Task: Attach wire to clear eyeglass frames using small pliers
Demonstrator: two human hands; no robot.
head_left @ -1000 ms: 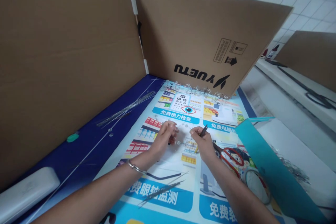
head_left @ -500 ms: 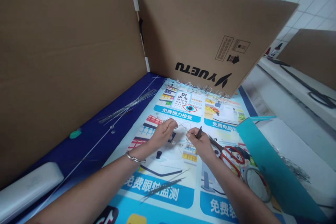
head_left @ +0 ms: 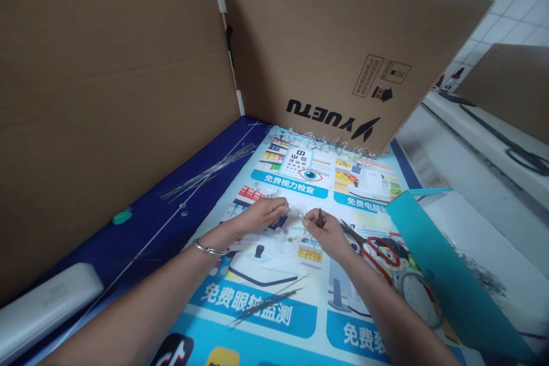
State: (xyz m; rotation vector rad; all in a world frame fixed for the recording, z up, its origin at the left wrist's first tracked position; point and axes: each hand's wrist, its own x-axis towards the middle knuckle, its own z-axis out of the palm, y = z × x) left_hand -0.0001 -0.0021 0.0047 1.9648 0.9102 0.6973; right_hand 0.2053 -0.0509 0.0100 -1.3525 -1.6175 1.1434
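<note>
Both hands are up over the middle of the counter (head_left: 146, 246), working on a fine beaded wire (head_left: 291, 239). It hangs in a loose loop between them, above the printed poster (head_left: 257, 271), and it's so thin and see-through that I can't make out its exact shape. Left hand (head_left: 266, 214) has its fingers pinched together on the wire's left side, with a metal bangle (head_left: 210, 249) at the wrist. Right hand (head_left: 328, 231) has thumb and fingertips closed on the other side of the loop, plus a dark tool (head_left: 319, 217) tucked in the same hand, poking up past the fingers. Can't tell what kind of tool, sorry.

Red-handled scissors (head_left: 380, 254) lie just right of that hand, and past them there's a teal folder (head_left: 454, 274) with a heap of wire bits (head_left: 482, 274) beside it. One bunch of straight wires (head_left: 266, 304) lies nearer the wearer, another bunch (head_left: 208, 173) off to the left. More clear beady bits (head_left: 334, 144) line the foot of the cardboard (head_left: 351, 40).
</note>
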